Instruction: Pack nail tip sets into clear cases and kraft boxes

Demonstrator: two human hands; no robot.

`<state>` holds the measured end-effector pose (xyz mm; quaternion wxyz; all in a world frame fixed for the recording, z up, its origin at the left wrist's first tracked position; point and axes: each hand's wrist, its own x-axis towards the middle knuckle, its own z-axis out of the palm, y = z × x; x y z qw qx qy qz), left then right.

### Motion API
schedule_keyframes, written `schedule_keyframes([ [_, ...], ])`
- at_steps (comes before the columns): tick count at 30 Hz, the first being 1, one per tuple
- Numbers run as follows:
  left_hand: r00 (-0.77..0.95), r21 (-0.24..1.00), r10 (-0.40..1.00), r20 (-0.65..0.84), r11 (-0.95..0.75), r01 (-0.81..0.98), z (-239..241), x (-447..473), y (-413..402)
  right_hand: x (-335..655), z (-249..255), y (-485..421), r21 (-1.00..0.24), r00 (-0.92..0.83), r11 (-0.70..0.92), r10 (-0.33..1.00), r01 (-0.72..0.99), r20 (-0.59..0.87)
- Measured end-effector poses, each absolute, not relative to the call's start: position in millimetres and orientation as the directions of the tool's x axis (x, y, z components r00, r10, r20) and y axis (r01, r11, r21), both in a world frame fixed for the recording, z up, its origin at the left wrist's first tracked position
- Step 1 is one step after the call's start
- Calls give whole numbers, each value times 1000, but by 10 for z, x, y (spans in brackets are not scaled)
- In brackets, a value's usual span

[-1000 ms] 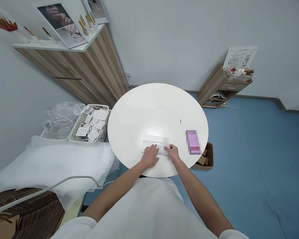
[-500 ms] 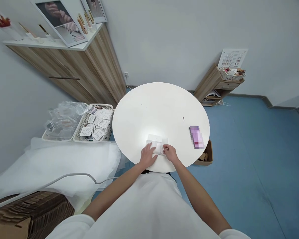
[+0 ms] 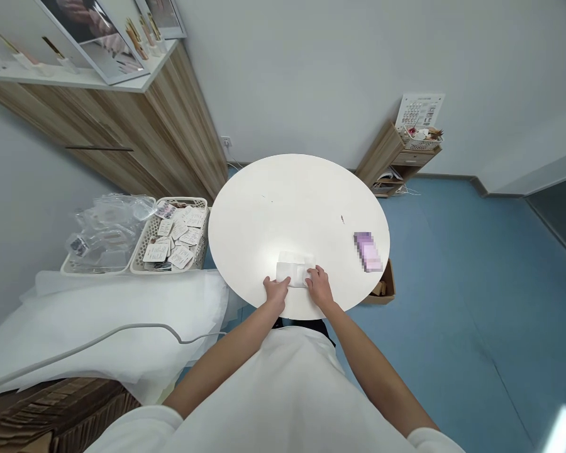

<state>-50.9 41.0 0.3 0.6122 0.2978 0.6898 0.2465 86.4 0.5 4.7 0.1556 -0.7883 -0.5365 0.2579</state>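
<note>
A folded white wrapping sheet (image 3: 290, 272), thin and slightly see-through, lies near the front edge of the round white table (image 3: 292, 201). At its lower left corner is my left hand (image 3: 276, 293), thumb and fingers apart, the thumb touching the sheet. My right hand (image 3: 319, 288) has its fingers bent over the sheet's right end, with thumb and fingertips gripping there. Whether anything lies inside the fold cannot be made out.
A blurred purple packet (image 3: 368, 253) lies on the table's right side, a cardboard box (image 3: 387, 286) below it. At left stand a basket of white cards (image 3: 202, 251) and a basket of clear plastic packaging (image 3: 110, 233), near white sheeting (image 3: 122, 302). A wooden cabinet (image 3: 179, 119) stands behind.
My left hand has drawn back from on top of the sheet to its lower left corner. My right hand has turned, fingers further over the right end. The camera view has shifted slightly.
</note>
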Motion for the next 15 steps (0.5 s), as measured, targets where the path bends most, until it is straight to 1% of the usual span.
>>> schedule_keyframes([
  [6,14,738,740,-672,668,95,-22,-545,561,859,56,12,-568,291,-382,924,729,-247],
  [9,128,775,764,-632,621,120,13,-588,612,824,20,55,-597,286,-371,929,712,-236],
  [12,199,851,831,-519,480,214,62,-573,630,771,-35,122,-628,290,-353,935,694,-205],
  [15,234,883,885,-402,307,356,87,-486,608,745,-70,184,-654,316,-360,930,666,-190],
])
